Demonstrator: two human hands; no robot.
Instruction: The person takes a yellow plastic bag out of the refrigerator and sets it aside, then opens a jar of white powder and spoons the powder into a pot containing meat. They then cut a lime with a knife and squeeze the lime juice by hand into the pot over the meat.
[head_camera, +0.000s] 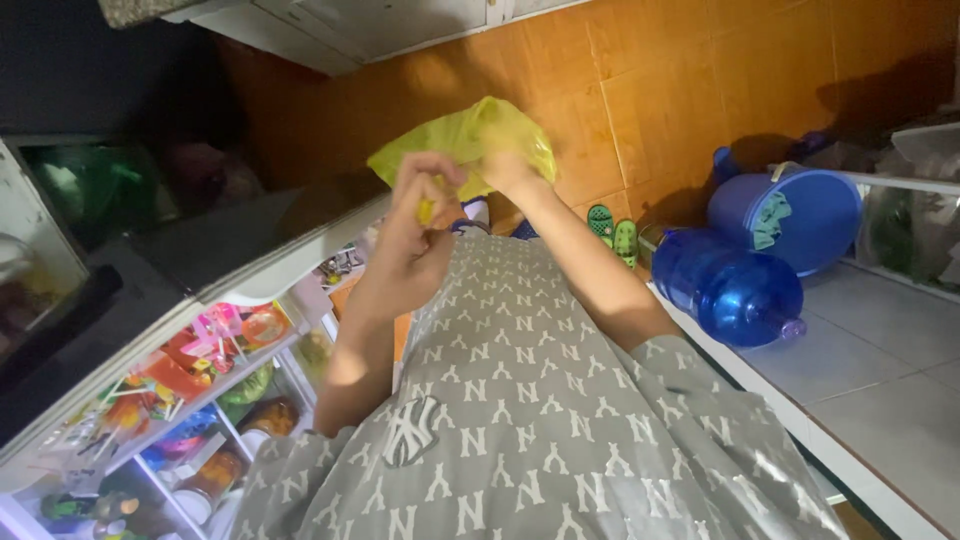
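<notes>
Both my hands are raised in front of my chest and hold a yellow-green plastic bag (470, 135). My left hand (415, 225) pinches a twisted yellow part of the bag between its fingers. My right hand (508, 168) grips the bag's bunched top right beside it. The bag hangs crumpled above the two hands, and whatever is inside it is hidden. My grey patterned shirt (540, 400) fills the lower middle of the view.
An open fridge door (200, 260) with shelves of colourful jars and packets (190, 380) stands at the left. At the right a big blue water bottle (725, 285) lies on a white tiled counter (880, 390). A blue bucket (790, 215) and green sandals (612, 228) are on the orange tiled floor.
</notes>
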